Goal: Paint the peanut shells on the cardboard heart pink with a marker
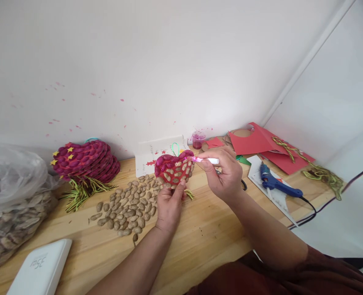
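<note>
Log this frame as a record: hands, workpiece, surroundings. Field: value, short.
left_hand: left hand holds peanut-covered piece by its lower edge
right_hand: right hand holds white-handled brush, tip at piece's upper right
piece_state: magenta along top, peanuts bare below
picture_left: stack of magenta pieces, loose peanuts
picture_right: blue glue gun, red paper
behind: small cup

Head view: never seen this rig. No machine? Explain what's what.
Right, no machine: just a person's bare hands. The only picture comes from a camera worn on their head, looking forward and down.

The left hand holds a red plaque faced with peanuts, some magenta. The right hand holds a white-handled brush, its pink tip at the plaque's upper edge.

On the wooden table: loose peanuts, a stack of magenta plaques, a clear plastic bag, a white device, a cup of pink liquid, red paper and a blue glue gun.
</note>
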Motion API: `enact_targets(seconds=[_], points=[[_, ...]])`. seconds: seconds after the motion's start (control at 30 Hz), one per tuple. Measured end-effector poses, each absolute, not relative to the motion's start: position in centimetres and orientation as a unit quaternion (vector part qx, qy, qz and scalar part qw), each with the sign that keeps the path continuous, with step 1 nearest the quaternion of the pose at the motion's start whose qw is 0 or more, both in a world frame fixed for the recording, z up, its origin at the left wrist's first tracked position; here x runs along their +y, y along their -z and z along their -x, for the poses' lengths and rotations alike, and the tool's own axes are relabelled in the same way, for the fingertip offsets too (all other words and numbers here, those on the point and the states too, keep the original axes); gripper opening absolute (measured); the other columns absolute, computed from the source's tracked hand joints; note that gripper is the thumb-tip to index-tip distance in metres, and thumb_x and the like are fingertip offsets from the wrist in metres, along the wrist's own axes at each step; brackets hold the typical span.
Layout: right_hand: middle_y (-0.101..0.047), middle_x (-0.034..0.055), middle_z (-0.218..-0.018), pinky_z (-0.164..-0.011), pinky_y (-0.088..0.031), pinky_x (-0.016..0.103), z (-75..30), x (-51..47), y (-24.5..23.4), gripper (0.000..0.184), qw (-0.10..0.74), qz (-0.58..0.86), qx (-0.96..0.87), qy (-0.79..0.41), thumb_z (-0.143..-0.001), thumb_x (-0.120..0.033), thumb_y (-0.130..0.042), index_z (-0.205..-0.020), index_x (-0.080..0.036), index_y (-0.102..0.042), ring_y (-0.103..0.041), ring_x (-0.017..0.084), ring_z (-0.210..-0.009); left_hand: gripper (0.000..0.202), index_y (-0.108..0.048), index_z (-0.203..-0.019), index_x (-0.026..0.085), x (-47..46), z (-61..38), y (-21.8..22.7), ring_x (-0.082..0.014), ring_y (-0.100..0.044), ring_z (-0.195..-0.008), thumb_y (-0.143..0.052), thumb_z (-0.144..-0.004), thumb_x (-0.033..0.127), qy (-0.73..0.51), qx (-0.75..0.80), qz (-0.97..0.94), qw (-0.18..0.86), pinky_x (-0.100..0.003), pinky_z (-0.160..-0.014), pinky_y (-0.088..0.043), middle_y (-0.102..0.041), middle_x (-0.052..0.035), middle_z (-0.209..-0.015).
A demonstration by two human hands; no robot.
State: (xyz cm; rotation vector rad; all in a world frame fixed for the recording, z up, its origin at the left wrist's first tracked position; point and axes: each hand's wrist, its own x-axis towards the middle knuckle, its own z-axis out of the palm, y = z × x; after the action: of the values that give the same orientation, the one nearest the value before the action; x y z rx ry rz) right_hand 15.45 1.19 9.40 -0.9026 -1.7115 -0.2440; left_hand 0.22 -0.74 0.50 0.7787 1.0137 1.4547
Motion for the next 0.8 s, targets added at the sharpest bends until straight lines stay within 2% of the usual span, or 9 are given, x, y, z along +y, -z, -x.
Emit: enact_targets(seconds=[0.4, 0.8], points=[[-0.076, 0.0026, -0.086, -0.083, -0.048, 0.039, -15.44, 1.06, -9.34, 0.007, 0.564, 0.385, -0.726, 0.078, -0.098, -0.022, -0.063, -0.098, -0.023, -0.070, -0.066, 0.020, -0.084, 0.042, -0.070, -0.068, 0.015, -0.73, -0.22, -0.73, -0.0091, -0.049, -0.054, -0.091, -0.067, 0.052, -0.613, 0.434, -0.337, 0.568, -0.022, -0.053, -0.041, -0.064, -0.0004, -0.063], [-0.077, 0.0029, -0.086, -0.084, -0.049, 0.041, -15.72, 1.17, -9.35, 0.010, 0.566, 0.398, -0.717, 0.084, -0.099, -0.026, -0.060, -0.097, -0.024, -0.070, -0.066, 0.020, -0.082, 0.039, -0.070, -0.067, 0.016, -0.79, -0.23, -0.73, -0.0090, -0.050, -0.054, -0.092, -0.066, 0.047, -0.620, 0.432, -0.323, 0.570, -0.022, -0.053, -0.042, -0.065, 0.0000, -0.062]])
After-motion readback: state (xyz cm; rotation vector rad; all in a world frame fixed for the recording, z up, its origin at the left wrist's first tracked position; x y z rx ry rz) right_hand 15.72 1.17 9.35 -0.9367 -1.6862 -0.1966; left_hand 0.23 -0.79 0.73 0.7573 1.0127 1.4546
